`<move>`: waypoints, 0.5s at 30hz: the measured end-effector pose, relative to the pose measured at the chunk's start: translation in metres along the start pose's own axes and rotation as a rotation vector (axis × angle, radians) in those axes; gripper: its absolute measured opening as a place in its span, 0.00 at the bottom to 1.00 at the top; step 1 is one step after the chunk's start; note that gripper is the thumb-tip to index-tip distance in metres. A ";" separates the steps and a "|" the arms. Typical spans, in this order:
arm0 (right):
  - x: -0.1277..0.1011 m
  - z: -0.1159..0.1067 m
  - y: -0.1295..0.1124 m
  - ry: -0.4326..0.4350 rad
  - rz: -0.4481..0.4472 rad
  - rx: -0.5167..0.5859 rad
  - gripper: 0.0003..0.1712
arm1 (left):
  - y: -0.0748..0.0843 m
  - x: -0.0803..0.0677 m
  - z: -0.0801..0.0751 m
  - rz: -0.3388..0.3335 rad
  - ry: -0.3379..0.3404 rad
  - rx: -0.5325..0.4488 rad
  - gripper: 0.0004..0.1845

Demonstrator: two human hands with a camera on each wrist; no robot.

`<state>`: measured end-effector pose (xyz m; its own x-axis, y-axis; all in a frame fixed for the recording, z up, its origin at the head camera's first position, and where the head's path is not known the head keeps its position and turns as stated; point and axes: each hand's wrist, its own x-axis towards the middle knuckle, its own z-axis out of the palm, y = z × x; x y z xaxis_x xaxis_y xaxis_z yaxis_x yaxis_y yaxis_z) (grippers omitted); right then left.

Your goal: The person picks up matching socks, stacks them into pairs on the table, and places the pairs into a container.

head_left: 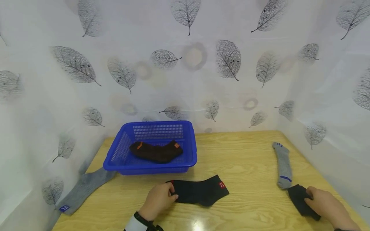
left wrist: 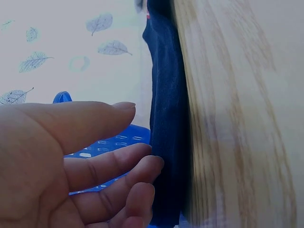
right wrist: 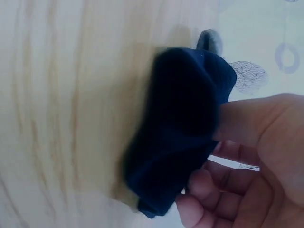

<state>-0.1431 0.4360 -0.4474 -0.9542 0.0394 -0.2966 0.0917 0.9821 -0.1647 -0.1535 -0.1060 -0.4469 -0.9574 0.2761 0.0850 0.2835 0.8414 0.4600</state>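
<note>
Left hand (head_left: pixel 157 199) is touching the flat black sock (head_left: pixel 200 192) at the end away from its red label. Wrist view is showing thumb and fingers apart, fingertips at the fabric edge: contact, not a grip. Right hand (head_left: pixel 326 203) is pinching the crumpled black sock (head_left: pixel 300 202) between thumb and curled fingers.

Flat one is lying in front of the blue basket (head_left: pixel 144 167), near mid-desk (head_left: pixel 240 160). Crumpled one is at the desk's right side, just beside a grey sock (head_left: pixel 284 165); can't tell if it's fully resting on the wood.

Handling, my read: both are looking light, soft, floppy, unlikely to slip or break. One-end hold is probably leaving the rest sagging; mid-length pinch should be balancing better. Flat one is lying thin, so it's likely needing fingertips tucked under an edge.

Pose: left forearm is slanting up and right from the bottom edge, dark wristband (head_left: pixel 141 218) on. Right hand is pointing up-left from the lower right corner.
</note>
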 end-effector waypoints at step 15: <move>-0.026 -0.050 -0.102 0.377 -0.371 0.175 0.07 | 0.001 0.006 -0.003 0.063 0.011 0.013 0.10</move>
<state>-0.1418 0.3435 -0.3761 -0.9643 -0.2087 0.1632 -0.2550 0.8985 -0.3573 -0.1594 -0.1051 -0.4437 -0.9381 0.3237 0.1233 0.3440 0.8284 0.4422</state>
